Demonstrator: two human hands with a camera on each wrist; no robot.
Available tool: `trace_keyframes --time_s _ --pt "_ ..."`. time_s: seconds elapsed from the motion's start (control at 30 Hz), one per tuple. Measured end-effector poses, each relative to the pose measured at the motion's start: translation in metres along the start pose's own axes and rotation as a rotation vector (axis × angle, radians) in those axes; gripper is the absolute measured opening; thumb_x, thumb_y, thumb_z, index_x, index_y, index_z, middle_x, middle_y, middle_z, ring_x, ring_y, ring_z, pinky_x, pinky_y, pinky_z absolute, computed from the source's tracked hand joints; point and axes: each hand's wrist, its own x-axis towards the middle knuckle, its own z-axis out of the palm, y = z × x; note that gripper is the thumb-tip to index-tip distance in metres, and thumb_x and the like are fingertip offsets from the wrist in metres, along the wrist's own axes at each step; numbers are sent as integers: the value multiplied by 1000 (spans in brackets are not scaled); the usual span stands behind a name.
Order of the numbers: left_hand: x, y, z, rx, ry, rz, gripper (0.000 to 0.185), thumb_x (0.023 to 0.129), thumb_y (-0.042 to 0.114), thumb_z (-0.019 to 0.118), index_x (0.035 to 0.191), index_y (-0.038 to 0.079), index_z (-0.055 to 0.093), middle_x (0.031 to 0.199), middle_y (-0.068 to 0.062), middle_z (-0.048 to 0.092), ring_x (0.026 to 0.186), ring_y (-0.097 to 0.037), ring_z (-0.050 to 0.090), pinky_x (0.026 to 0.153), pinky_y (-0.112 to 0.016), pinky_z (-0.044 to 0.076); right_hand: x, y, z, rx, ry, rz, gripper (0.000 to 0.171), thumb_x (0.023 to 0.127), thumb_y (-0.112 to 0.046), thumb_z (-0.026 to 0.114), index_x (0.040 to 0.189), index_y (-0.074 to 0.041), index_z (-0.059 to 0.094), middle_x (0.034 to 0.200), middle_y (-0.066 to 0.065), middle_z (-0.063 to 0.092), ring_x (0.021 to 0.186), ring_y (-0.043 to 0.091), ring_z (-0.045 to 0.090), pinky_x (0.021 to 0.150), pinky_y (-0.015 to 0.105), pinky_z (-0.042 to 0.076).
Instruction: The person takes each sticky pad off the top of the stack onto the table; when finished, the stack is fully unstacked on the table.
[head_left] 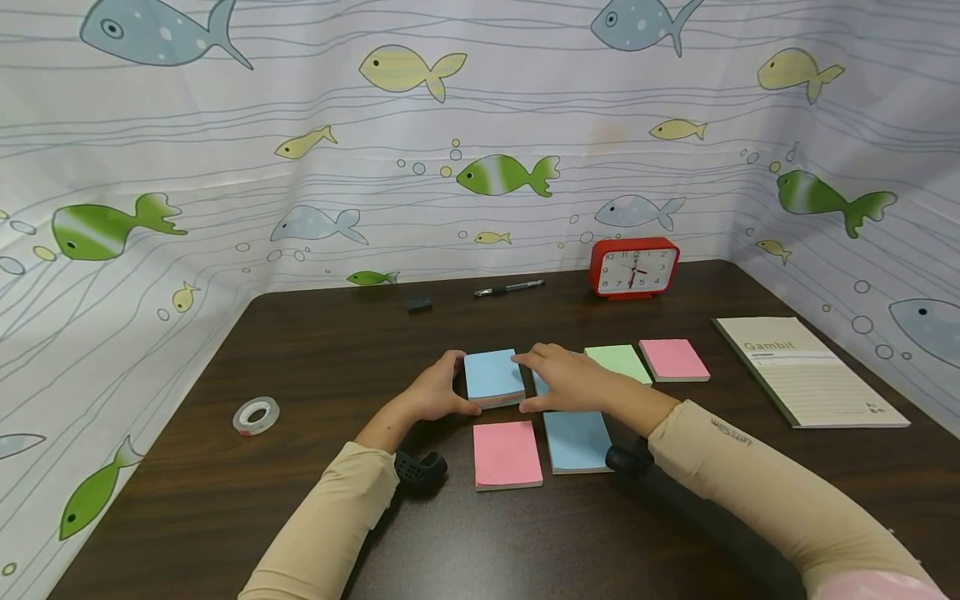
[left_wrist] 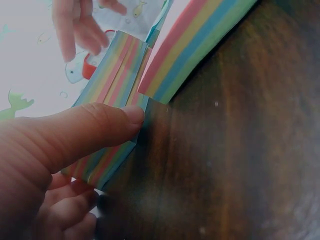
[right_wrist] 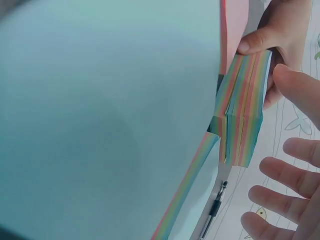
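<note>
A stack of sticky note pads [head_left: 493, 375] with a blue top and striped sides [right_wrist: 245, 100] stands near the middle of the table. My left hand [head_left: 437, 390] grips its left side, with the thumb [left_wrist: 95, 127] along the striped edge. My right hand [head_left: 573, 383] hovers at the stack's right side, its fingers [right_wrist: 285, 177] spread and holding nothing. Under that hand, a blue pad [head_left: 539, 385] is mostly hidden. A pink pad [head_left: 507, 454] and another blue pad [head_left: 577, 442] lie in front. To the right are a green pad [head_left: 617, 363] and a second pink pad [head_left: 673, 360].
A red clock [head_left: 634, 268] stands at the back right, with a notebook [head_left: 813, 371] nearer on the right. A pen [head_left: 510, 288] and a small dark block [head_left: 419, 306] lie at the back. A tape roll [head_left: 246, 417] sits at the left. Fish-print curtains border the table.
</note>
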Motion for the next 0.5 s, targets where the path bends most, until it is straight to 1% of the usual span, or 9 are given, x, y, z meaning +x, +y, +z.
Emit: trace_keyframes --time_s 0.27,0.5 --pt "2 0 0 10 9 3 87 62 22 79 129 -1 27 129 -18 36 118 -28 37 92 -40 33 16 2 -1 18 -12 41 71 72 -48 64 130 -12 42 116 9 48 102 21 46 78 39 44" --pt "1 0 0 0 8 5 86 63 21 79 128 0 27 129 -18 36 118 -28 36 92 -40 33 31 -1 -1 43 -77 80 79 70 -49 66 133 -12 38 122 10 44 106 21 44 82 39 42"
